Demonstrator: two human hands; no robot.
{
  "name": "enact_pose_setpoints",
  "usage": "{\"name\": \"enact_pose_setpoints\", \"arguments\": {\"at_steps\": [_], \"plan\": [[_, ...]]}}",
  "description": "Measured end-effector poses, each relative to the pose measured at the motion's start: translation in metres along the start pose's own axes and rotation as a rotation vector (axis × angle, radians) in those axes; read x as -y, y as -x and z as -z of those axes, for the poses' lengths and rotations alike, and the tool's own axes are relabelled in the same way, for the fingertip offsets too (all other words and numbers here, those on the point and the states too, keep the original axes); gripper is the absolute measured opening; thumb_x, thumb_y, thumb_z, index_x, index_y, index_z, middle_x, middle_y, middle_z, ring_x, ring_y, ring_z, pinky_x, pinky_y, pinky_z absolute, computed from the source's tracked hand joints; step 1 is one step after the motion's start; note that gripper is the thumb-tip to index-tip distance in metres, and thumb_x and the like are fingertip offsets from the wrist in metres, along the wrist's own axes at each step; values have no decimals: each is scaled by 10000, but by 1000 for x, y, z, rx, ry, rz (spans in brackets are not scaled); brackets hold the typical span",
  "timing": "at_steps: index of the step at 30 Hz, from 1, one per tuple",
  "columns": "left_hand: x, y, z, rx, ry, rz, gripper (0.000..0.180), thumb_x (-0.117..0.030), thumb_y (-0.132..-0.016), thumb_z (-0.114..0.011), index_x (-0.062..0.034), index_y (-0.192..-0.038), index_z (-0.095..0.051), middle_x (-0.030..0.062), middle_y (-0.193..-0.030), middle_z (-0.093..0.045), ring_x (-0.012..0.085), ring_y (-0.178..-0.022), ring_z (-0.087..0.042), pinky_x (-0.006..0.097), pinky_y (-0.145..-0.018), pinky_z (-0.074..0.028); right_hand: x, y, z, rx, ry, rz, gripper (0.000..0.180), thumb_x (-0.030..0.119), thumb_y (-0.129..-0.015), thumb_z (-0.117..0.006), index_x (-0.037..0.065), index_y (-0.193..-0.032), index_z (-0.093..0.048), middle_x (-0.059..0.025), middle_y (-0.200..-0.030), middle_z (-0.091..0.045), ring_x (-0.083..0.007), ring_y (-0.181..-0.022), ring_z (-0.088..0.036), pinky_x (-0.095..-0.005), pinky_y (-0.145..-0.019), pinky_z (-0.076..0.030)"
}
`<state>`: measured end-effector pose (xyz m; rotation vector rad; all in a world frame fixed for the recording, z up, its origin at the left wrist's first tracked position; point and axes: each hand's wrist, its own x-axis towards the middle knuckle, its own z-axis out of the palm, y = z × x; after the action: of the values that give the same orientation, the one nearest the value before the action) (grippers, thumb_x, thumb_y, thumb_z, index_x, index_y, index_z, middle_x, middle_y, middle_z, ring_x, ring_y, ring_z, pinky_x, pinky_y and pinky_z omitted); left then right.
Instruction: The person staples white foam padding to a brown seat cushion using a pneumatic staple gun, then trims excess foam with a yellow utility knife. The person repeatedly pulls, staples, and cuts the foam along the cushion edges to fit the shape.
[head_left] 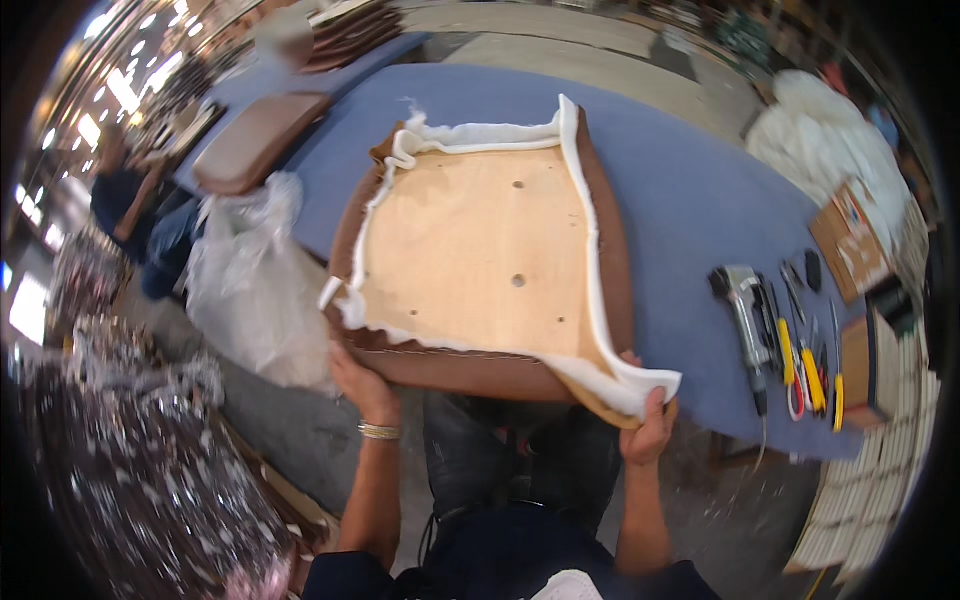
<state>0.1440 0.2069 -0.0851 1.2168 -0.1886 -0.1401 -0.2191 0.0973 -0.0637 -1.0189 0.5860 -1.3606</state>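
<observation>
An upholstered seat cushion (470, 376) in brown cover material lies underside up on the blue-covered table. Its plywood base (470, 250) faces me, with a few round holes in it. White padding (592, 230) sticks out around the edges, between wood and cover. My left hand (365, 385) holds the near left corner from outside, its fingers partly hidden under the cushion. At the near right corner, my right hand (650, 428) is closed on the loose cover and padding, thumb on top. The padding there projects past the cushion in a flap.
A pneumatic staple gun (745, 318) lies right on the table (690, 210), beside yellow-handled tools (812, 378) and scissors. Boxes (866, 368) and white fluffy filling (815, 130) stand beyond. Left are a clear plastic bag (245, 290), a finished cushion (250, 145) and a seated person (150, 210).
</observation>
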Motion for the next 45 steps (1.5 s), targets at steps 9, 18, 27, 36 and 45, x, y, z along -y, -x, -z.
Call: {"name": "enact_pose_setpoints", "arguments": {"at_steps": [9,18,27,36,45], "plan": [[-79,-72,-69,766,-881,-971,552,-118,-906,-678,-63,-1446,-578,245,-1517,-510,418,-1400,-482,477,-1167,-383,49,-31,-45,438,530,262,528,357,-1085,-486,-55,-1399,-585,-219,-1491,-573,-334,-1413,-527,-444,-1196,-350],[-36,57,-80,1204,-953,-1156,989,-186,-671,-837,-20,-1550,-415,202,-1542,-470,354,-1457,-430,527,-1251,-239,27,-73,15,164,1239,330,419,261,-950,-722,33,-1296,-669,-205,-1423,-625,-381,-1311,-600,-453,-1123,-453],[-39,87,-109,1098,-435,-1054,717,-141,-592,-857,-17,-1284,-712,64,-791,-628,266,-711,-578,380,-726,-440,35,-80,-24,480,927,516,649,366,-886,-793,70,-1419,-572,-225,-1531,-508,-391,-1424,-484,-484,-1186,-379],[-199,22,-86,1005,-427,-1192,422,-417,-880,-762,-15,-1009,-745,141,-904,-753,341,-822,-745,424,-766,-569,128,-118,-202,1195,512,604,1112,559,-599,-966,54,-1473,-499,-194,-1295,-621,-387,-1189,-591,-468,-1051,-444],[-296,13,-171,705,-508,-1319,464,-315,-1084,-414,47,-1058,-703,89,-857,-676,190,-779,-611,362,-708,-474,146,-133,-223,790,336,707,584,393,-771,-908,0,-1144,-691,-174,-959,-758,-361,-863,-730,-394,-804,-563]]}}
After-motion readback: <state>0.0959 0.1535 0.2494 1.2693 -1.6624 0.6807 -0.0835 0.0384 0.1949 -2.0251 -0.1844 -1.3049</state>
